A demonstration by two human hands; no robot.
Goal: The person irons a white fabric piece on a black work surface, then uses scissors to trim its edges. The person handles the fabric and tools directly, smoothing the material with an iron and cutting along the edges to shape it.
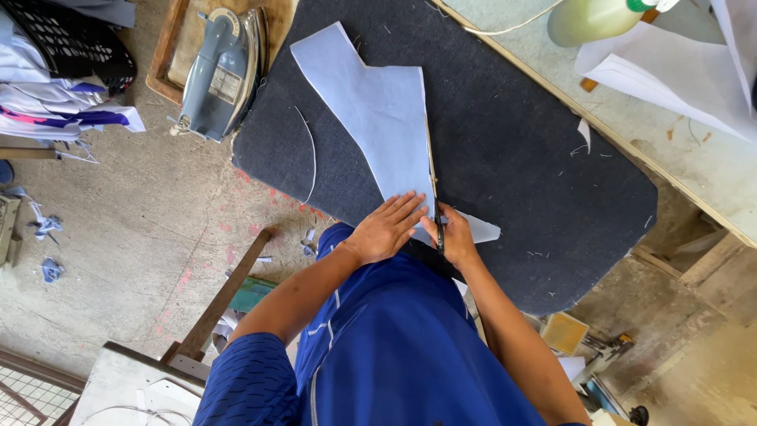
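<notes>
Pale blue fabric piece (371, 110) lying flat on the dark padded surface (536, 158), pinned at its near end by the left hand (386, 229) with fingers spread flat and empty, right hand (456, 237) with grip closed on dark scissors (439, 225) at the fabric's right edge. Best cut along that straight edge with the pinning palm close by the blades; open padding lies right and far, an iron (221, 71) far left, the near edge close.

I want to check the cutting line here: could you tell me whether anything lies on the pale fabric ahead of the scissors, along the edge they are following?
Nothing visible does. The right hand holds the scissors at the near end of the pale fabric piece, the left hand lies flat beside them, and the edge ahead is bare.
</notes>
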